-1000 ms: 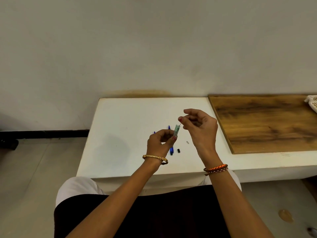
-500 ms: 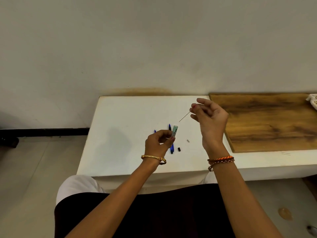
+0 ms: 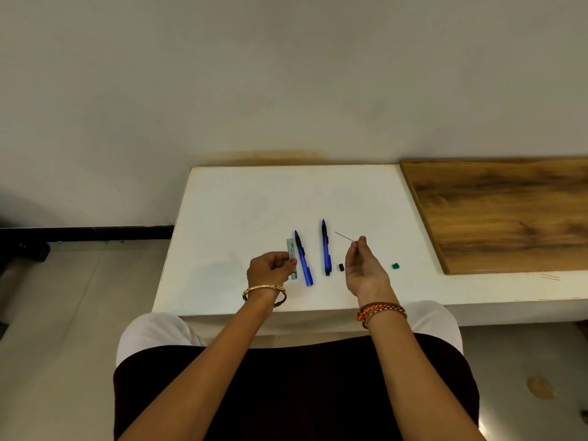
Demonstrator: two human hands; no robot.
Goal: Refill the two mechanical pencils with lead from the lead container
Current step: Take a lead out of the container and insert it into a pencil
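Left hand pinching lead container low over white table near its front edge, right hand pinching thin lead, two blue mechanical pencils lying between, bare tabletop beyond, small black cap, green cap right, wooden board cut off right.

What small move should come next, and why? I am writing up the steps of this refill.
Probably let go of the lead container and pick up the right pencil. The right hand already pinches one lead, while both pencils lie on the white table. The left hand holds only the container, so it is the one to free.
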